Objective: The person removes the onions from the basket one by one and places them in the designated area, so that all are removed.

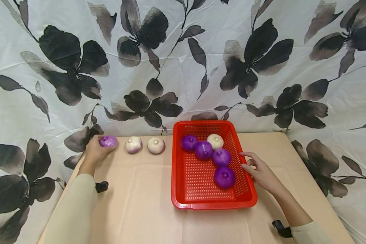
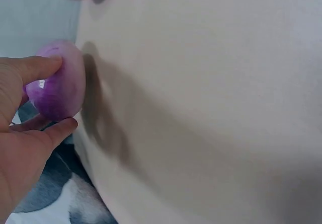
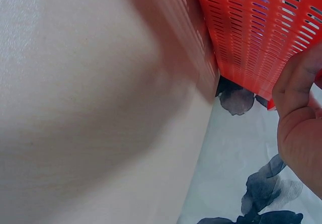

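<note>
In the head view my left hand [image 1: 97, 149] grips a glossy light-purple onion [image 1: 108, 141] at the table's far left corner. The left wrist view shows the thumb on one side of this onion [image 2: 59, 83] and fingers on the other. Beside it stand two whitish onions tinged with purple, one [image 1: 133, 145] nearer the hand and the other [image 1: 156, 145] nearer the basket. My right hand [image 1: 260, 171] holds the right rim of a red plastic basket [image 1: 195, 206], thumb and index finger at the edge. Inside lie several dark-purple onions [image 1: 224, 177] and one white onion [image 1: 215, 141].
The table [image 1: 134, 203] has a pale beige cover. Behind it and at both sides hangs a white cloth [image 1: 201, 84] with dark flowers. A black wrist strap piece [image 1: 102, 186] shows by the left sleeve, another [image 1: 282, 229] by the right.
</note>
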